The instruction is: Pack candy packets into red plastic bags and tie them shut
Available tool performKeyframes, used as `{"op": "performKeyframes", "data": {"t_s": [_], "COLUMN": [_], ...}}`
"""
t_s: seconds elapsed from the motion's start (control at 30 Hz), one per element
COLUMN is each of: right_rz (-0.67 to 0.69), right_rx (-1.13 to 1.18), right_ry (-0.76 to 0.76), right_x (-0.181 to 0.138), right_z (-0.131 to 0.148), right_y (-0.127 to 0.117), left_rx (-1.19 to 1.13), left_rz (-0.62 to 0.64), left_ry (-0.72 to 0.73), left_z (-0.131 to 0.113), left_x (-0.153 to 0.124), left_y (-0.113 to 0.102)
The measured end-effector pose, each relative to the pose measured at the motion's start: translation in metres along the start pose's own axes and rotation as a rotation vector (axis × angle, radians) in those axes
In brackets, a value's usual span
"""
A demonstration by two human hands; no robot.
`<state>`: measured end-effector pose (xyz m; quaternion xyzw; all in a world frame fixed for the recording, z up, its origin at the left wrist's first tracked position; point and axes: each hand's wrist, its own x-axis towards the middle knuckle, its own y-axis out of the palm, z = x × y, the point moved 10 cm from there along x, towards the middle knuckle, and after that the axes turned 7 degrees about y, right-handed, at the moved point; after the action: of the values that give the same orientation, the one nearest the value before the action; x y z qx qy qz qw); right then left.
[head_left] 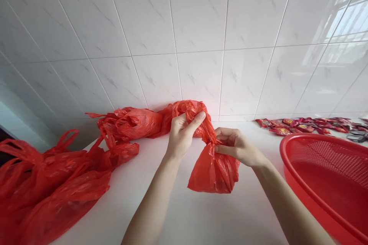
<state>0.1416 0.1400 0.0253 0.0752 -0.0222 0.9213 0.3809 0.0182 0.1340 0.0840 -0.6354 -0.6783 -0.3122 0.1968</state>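
Note:
A red plastic bag [214, 170] hangs gathered at its middle above the white table, its lower part flaring out. My left hand [184, 134] is closed on the bag's upper part, thumb pressed over the bunched plastic. With thumb and fingers, my right hand [237, 146] pinches the twisted neck of the same bag. Behind my left hand, the crumpled red plastic runs up against more red bags [138, 122] by the wall. Whether these are joined to the held bag I cannot tell.
More red plastic bags [57, 183] with loop handles are heaped at the left. A red mesh basket [299, 172] stands at the right. Several small red packets [304, 126] lie behind it, along the tiled wall [198, 72]. Scissor-like metal handles [356, 136] show at the far right.

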Motion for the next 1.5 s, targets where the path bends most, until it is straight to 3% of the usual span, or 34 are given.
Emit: {"op": "performKeyframes", "data": {"t_s": [0.23,0.5,0.77,1.03,1.23,1.5], "right_rz": [-0.128,0.03,0.049,0.024,-0.047,-0.068], "right_rx": [-0.01,-0.105,-0.111,-0.069,-0.027,-0.047], "right_ry": [0.016,0.081,0.038,0.058,0.058,0.058], "right_x": [0.003,0.0,0.0,0.002,-0.001,-0.003], "right_z": [-0.005,-0.012,-0.008,-0.011,-0.007,-0.004], "right_y": [-0.007,0.005,0.011,0.006,-0.005,-0.01], "left_rx": [0.035,0.072,0.07,0.054,0.007,0.062], "left_rz": [-0.005,-0.009,0.022,0.035,0.122,0.062], "left_ry": [-0.002,-0.058,-0.078,-0.085,-0.052,-0.012], "left_z": [0.0,0.004,0.006,0.005,-0.004,-0.005], "left_x": [-0.002,-0.006,-0.006,-0.004,-0.002,-0.001], "left_y": [0.002,0.0,0.003,0.004,0.014,0.007]}}
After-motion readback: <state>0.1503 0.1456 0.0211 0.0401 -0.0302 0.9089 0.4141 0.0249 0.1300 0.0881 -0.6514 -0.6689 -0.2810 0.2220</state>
